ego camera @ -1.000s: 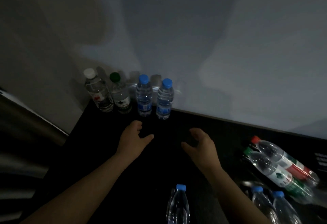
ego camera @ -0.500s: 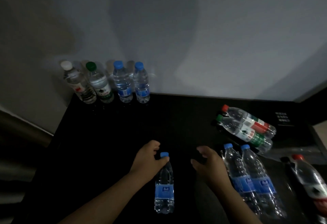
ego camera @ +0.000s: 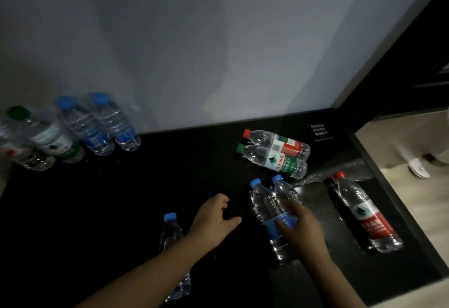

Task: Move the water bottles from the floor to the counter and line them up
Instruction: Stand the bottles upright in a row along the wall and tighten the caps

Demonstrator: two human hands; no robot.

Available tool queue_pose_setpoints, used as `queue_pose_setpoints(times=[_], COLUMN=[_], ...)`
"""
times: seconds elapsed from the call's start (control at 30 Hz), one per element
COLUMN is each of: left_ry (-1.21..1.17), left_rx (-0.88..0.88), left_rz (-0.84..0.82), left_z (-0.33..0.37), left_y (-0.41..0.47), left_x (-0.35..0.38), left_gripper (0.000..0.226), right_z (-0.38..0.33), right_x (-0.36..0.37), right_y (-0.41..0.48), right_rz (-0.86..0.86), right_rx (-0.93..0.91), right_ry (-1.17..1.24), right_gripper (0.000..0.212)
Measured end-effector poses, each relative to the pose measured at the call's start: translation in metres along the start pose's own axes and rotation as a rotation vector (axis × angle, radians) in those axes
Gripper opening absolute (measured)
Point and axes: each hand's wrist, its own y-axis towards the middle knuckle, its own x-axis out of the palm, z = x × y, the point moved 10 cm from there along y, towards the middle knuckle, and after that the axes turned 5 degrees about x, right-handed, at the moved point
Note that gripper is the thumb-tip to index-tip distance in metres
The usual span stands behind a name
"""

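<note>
From the head view, we see both forearms enter from six o'clock and reach forward over the black table [ego camera: 170, 186]. The left hand [ego camera: 213, 220] is palm down, fingers loosely curled and thumb stretched out toward three o'clock; it is open and grips nothing, hovering between a lone blue-capped bottle [ego camera: 173, 242] at its seven o'clock and a pair of blue-capped bottles [ego camera: 269, 208] at its three o'clock. The lone bottle lies on the table with its cap toward twelve o'clock, and the left forearm crosses over its lower half.

The right hand [ego camera: 301, 230] rests on top of the pair, fingers spread across the blue labels and pointing toward eleven o'clock. Its fingers lie on the bottles, but we cannot tell whether they have closed around them. The pair lies side by side, touching, caps toward twelve o'clock.

At one o'clock from the pair, a red-capped bottle [ego camera: 279, 142] and a green-capped bottle [ego camera: 274, 159] lie together, caps toward nine o'clock. At three o'clock from the right hand, another red-capped bottle with a red label [ego camera: 364, 213] lies near the table's edge.

Against the grey wall [ego camera: 218, 40] at ten o'clock, four bottles stand in a row [ego camera: 73, 132]: two blue-capped, one green-capped, and one at the frame edge, all blurred.
</note>
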Motion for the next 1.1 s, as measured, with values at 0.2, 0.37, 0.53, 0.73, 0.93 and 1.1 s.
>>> queue_pose_setpoints(times=[0.2,0.37,0.53,0.73,0.93,1.1], left_ry=[0.024,0.011,-0.012,-0.050,-0.099,-0.197], left_rx=[-0.059,-0.083,-0.111,-0.121,-0.174,-0.245], left_rz=[-0.060,-0.063,-0.024,-0.012,0.023,-0.036], left_z=[0.008,0.014,0.016,0.018,0.014,-0.001], left_y=[0.022,0.037,0.050,0.064,0.071,0.083], left_x=[0.052,0.081,0.096,0.108,0.115,0.127], left_gripper=[0.062,0.042,0.042,0.030,0.039,0.049], right_z=[0.041,0.059,0.067,0.069,0.077,0.090], right_x=[-0.024,-0.028,-0.020,-0.014,-0.003,0.011], right_y=[0.017,0.028,0.038,0.050,0.059,0.061], right_rz=[0.020,0.030,-0.012,-0.006,-0.067,-0.165], right_rx=[0.079,0.112,0.127,0.125,0.153,0.205], right_ry=[-0.032,-0.064,-0.069,-0.113,-0.104,-0.006], right_gripper=[0.050,0.052,0.058,0.055,0.052,0.057])
